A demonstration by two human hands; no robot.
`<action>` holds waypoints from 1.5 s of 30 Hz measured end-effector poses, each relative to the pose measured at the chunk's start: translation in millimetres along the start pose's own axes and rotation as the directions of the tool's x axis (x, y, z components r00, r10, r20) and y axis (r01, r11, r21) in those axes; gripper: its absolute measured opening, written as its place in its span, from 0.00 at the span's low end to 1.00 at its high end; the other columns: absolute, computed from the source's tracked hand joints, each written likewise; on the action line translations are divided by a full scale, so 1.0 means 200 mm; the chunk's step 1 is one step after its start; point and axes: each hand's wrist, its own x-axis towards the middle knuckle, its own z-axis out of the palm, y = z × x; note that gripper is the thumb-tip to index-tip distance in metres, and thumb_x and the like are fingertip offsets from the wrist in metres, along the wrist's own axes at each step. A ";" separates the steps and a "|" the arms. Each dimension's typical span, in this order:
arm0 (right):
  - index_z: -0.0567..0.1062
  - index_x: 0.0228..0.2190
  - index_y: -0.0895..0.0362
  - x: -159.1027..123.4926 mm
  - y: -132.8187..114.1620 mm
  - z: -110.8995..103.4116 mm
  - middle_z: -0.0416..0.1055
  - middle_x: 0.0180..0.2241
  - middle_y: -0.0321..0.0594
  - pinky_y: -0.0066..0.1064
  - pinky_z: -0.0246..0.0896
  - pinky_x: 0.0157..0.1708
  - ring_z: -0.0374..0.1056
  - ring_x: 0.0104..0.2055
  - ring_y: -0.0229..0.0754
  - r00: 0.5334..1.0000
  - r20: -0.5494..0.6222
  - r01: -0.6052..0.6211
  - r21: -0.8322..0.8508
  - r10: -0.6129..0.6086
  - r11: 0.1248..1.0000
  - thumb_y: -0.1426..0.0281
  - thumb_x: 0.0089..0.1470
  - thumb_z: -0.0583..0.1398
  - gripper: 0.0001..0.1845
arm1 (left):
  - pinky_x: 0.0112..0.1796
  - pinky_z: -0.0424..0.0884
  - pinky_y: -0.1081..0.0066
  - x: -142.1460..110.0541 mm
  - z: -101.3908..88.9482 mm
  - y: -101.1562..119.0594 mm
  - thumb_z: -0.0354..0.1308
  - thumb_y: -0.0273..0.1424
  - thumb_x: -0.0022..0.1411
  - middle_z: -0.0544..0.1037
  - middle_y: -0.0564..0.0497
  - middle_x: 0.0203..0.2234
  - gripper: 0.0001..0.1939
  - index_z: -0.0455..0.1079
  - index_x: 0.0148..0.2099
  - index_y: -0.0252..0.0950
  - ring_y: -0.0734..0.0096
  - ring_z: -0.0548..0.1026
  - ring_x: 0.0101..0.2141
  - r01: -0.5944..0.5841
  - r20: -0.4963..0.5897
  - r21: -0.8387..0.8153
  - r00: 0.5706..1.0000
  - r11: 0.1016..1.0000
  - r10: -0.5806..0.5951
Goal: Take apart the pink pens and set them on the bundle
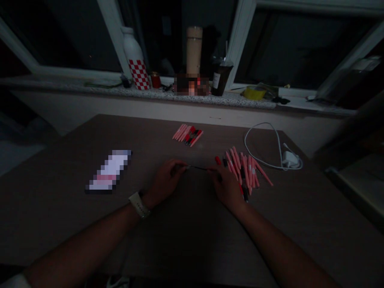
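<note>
A person's two bare hands meet over a dim brown desk (192,244), pinching a thin dark rod (198,168) between them. The left hand (164,182), a pale-strapped watch (139,205) on its wrist, closes its fingertips on one end of the rod, and the right hand (227,188) appears to grip the other end, though the low light hides the finer detail of both grips. The rod hangs level in the air above the desk, just short of the loose heap of pink pens (244,170) by the right hand. A small red cap (217,160) lies just beside that heap, and black and red parts show among the pens. Farther up the desk, a smaller, tighter group of pink and red pens (187,135) lies neatly side by side, well apart from the heap, so most of the pens lie in the loose pile and only a few in the tidy group. A white charger (290,160) and its looped cable (260,144) sit to the right, and a pixelated pale object (109,172) lies to the left. Bottles crowd the granite window sill (90,86) beyond
</note>
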 end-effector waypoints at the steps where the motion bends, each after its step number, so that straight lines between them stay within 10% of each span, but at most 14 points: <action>1: 0.74 0.42 0.53 0.00 0.00 0.00 0.75 0.40 0.42 0.37 0.64 0.44 0.71 0.43 0.46 1.000 0.001 -0.001 -0.002 0.001 1.000 0.69 0.60 0.53 0.13 | 0.39 0.69 0.68 0.00 0.00 0.00 0.50 0.41 0.65 0.76 0.51 0.39 0.14 0.71 0.45 0.40 0.68 0.72 0.38 0.001 -0.006 -0.002 1.000 1.000 -0.001; 45: 0.75 0.39 0.57 -0.01 -0.01 0.11 0.76 0.38 0.43 0.34 0.64 0.42 0.72 0.41 0.44 0.992 -0.127 0.039 0.134 -0.022 0.990 0.72 0.57 0.56 0.10 | 0.30 0.63 0.73 0.02 0.00 -0.03 0.53 0.36 0.62 0.73 0.50 0.29 0.11 0.71 0.39 0.33 0.71 0.68 0.28 -0.061 -0.106 -0.247 0.994 0.967 0.035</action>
